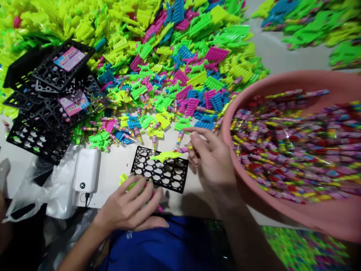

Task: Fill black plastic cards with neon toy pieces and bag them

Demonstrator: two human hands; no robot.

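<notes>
A black honeycomb tray (159,169) lies on the table between my hands. A yellow-green plastic toy (166,155) is over its upper edge. My right hand (210,158) is at the tray's right side, its fingers pinched on a small candy tube (183,149) with a purple wrapper. At the tray's lower left, my left hand (135,203) is palm down with its fingers spread, over some yellow-green and pink pieces that it partly hides. Two more candy tubes, one upright in view (153,143) and one slanted (179,138), lie just above the tray.
A large pink basin (228,124) full of wrapped candy tubes stands at the right. Colourful plastic toys (135,37) are heaped across the back. Black baskets (39,137) are stacked at the left, near a white power bank (87,169) with a cable and clear plastic bags (31,192).
</notes>
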